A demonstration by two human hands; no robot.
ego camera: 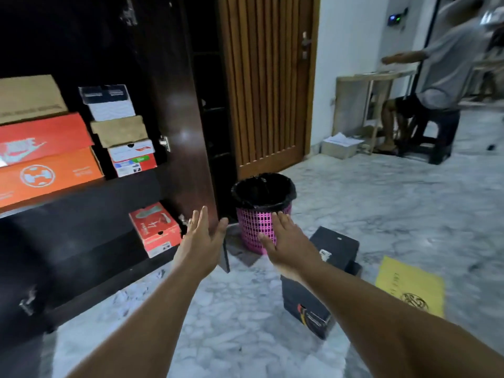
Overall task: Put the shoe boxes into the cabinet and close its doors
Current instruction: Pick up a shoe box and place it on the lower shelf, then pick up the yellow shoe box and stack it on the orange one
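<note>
The dark cabinet stands open at the left, its door swung outward. Several shoe boxes fill the upper shelf, among them two orange ones and a stack of smaller boxes. A red shoe box sits on the lower shelf. On the floor lie a black shoe box, a second black box nearer me and a yellow box. My left hand and my right hand reach forward with straight fingers, holding nothing, the right one above the black boxes.
A pink bin with a black liner stands just past my hands, by the cabinet's corner. Behind it is a slatted wooden door. A seated person at a table is at the far right. The floor is pale marble.
</note>
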